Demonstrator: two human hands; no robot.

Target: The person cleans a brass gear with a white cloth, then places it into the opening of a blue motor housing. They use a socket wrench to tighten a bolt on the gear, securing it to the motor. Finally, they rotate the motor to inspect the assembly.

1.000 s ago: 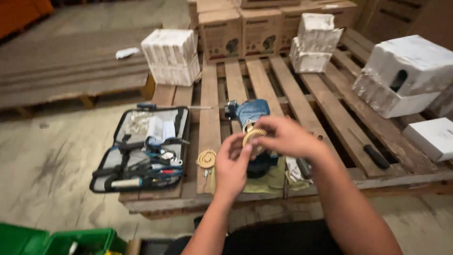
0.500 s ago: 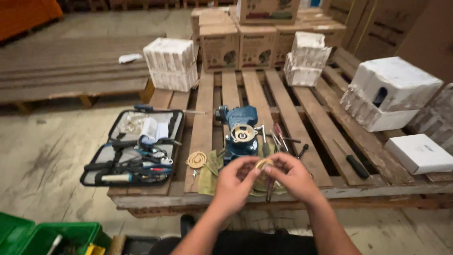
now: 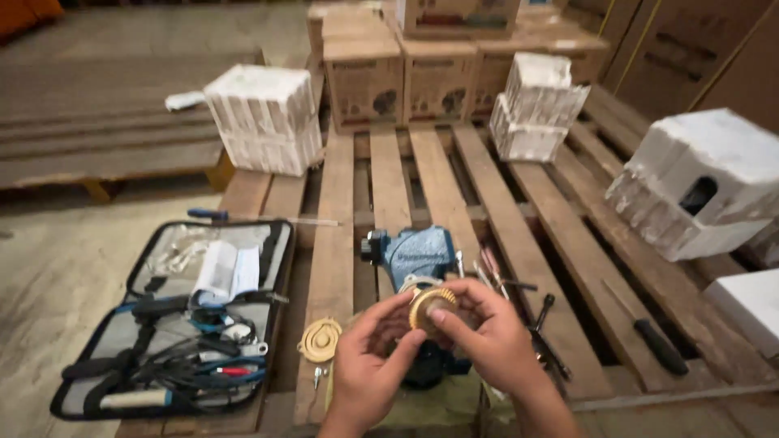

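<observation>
Black tool case [image 3: 97, 397] full of tools [image 3: 182, 365]

Dim, warm indoor light; soft shadows under the pallet [image 3: 519, 243], slight motion blur, edges bend outward.

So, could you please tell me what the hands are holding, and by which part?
Both hands, left and right, hold a round brass disc by its rim, fingertips pinching opposite edges, above the blue pump body.
</observation>
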